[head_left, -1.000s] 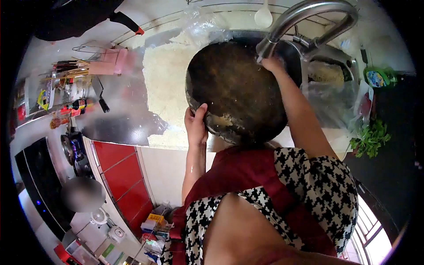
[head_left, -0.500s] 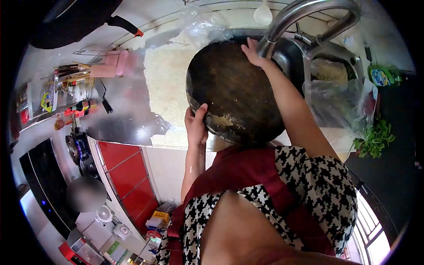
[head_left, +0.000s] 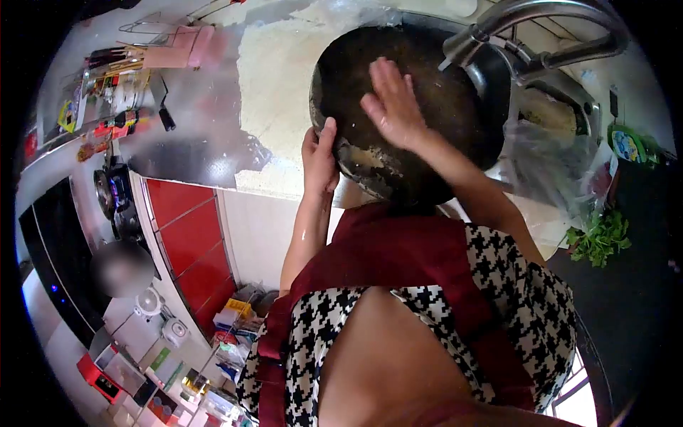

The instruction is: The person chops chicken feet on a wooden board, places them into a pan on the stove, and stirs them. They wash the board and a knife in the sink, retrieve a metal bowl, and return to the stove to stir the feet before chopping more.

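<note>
A large round dark pan or board point(head_left: 434, 92) with a worn, flaking patch near its lower left edge is tilted over the sink. My left hand point(head_left: 321, 156) grips its left rim, thumb on the upper face and the other fingers out of sight beneath. Over its dark surface lies my right hand point(head_left: 395, 107), palm down, fingers stretched out and slightly apart. The metal faucet point(head_left: 498, 35) arches over the upper right part of the round object, its spout close to the surface.
Right of the sink basin lie a clear plastic bag point(head_left: 548, 164), leafy greens point(head_left: 601, 238) and a green packet point(head_left: 629, 144). On the left are a pink holder point(head_left: 192, 46), a black-handled utensil point(head_left: 166, 117) and bottles. The counter edge point(head_left: 213, 183) runs in front.
My right hand has moved from the far rim beside the faucet down and left onto the dark surface. My left hand keeps its hold on the rim. The whole view has shifted.
</note>
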Tool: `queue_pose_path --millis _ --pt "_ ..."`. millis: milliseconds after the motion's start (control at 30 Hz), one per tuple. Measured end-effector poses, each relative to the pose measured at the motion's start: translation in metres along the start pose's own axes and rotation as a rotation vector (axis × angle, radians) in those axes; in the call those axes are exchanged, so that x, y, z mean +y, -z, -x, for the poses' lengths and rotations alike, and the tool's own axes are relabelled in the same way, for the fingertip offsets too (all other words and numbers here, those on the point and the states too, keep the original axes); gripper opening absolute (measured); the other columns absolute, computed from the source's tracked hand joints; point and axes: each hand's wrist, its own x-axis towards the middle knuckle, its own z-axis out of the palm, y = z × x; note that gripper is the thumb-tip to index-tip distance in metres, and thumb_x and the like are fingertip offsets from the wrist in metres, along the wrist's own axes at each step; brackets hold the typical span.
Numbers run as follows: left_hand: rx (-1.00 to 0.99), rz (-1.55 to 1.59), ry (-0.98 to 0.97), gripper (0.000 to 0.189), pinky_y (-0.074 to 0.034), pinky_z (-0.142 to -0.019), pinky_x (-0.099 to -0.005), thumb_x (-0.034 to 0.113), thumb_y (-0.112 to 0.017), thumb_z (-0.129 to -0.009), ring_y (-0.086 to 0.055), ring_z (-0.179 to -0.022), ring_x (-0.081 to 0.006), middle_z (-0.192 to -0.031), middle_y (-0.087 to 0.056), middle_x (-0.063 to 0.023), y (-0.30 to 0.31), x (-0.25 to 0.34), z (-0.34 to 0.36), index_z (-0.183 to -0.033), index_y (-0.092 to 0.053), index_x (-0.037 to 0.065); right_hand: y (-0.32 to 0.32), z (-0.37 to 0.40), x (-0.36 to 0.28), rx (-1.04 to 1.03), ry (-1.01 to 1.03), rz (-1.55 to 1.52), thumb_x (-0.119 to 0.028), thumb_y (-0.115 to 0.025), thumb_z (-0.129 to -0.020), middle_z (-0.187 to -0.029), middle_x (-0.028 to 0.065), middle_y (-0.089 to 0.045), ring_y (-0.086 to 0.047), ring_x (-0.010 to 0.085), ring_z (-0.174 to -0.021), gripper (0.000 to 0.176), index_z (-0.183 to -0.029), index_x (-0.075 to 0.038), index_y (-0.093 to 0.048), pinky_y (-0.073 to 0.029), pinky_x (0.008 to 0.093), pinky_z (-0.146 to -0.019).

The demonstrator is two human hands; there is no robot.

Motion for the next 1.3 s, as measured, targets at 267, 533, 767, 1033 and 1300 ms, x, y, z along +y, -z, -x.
queue_pose_path --millis 267,533,767,1033,1300 --pt "0.001 0.008 0.014 0.031 -0.048 -0.075 -0.0274 0.02 -0.059 -0.088 -0.056 -0.086 -0.0146 -0.098 -0.059 -0.01 0.005 -0.003 -0.002 -0.105 -0.05 -0.004 0.013 0.043 -0.022 -0.142 0.171 0.216 -0.045 -0.044 -0.088 -0.142 0.0159 -0.027 -0.022 0.0317 -0.133 0.062 -0.133 -0.004 -0.033 -0.016 0.0575 -0.104" --pt "-0.02 0.015 0.005 0.03 -0.048 -0.078 -0.0281 0.017 -0.06 -0.087 -0.057 -0.087 -0.0159 -0.099 -0.059 -0.0105 0.011 -0.007 -0.006 -0.105 -0.05 -0.004 0.063 0.026 0.228 0.16 -0.462 0.616 -0.047 -0.04 -0.089 -0.135 0.022 -0.037 -0.034 0.0356 -0.126 0.063 -0.128 0.001 -0.04 -0.029 0.04 -0.102" --pt "-0.015 0.014 0.023 0.029 -0.048 -0.078 -0.0284 0.017 -0.059 -0.087 -0.057 -0.088 -0.0164 -0.099 -0.059 -0.0109 0.01 -0.008 -0.004 -0.105 -0.05 -0.004 0.028 0.059 -0.002 -0.217 0.099 0.098 -0.035 -0.052 -0.085 -0.145 0.0168 -0.022 -0.015 0.029 -0.137 0.067 -0.138 -0.005 -0.026 -0.011 0.0511 -0.108" --pt "0.004 0.016 -0.001 0.029 -0.047 -0.077 -0.0274 0.016 -0.059 -0.087 -0.058 -0.086 -0.0165 -0.098 -0.06 -0.0106 0.01 -0.008 -0.006 -0.105 -0.05 -0.005 0.063 0.084 0.099 -0.058 -0.401 0.57 -0.037 -0.046 -0.089 -0.144 0.0107 -0.027 -0.023 0.0274 -0.134 0.058 -0.138 -0.008 -0.03 -0.017 0.046 -0.108" --pt "-0.013 -0.006 0.015 0.031 -0.048 -0.077 -0.0281 0.017 -0.06 -0.086 -0.058 -0.086 -0.0167 -0.098 -0.059 -0.011 0.014 -0.009 -0.007 -0.105 -0.05 -0.006 0.048 0.059 0.037 0.076 0.125 -0.05 -0.011 -0.062 -0.079 -0.102 0.0116 -0.057 -0.054 0.0309 -0.095 0.024 -0.102 -0.007 -0.058 -0.045 0.037 -0.082"
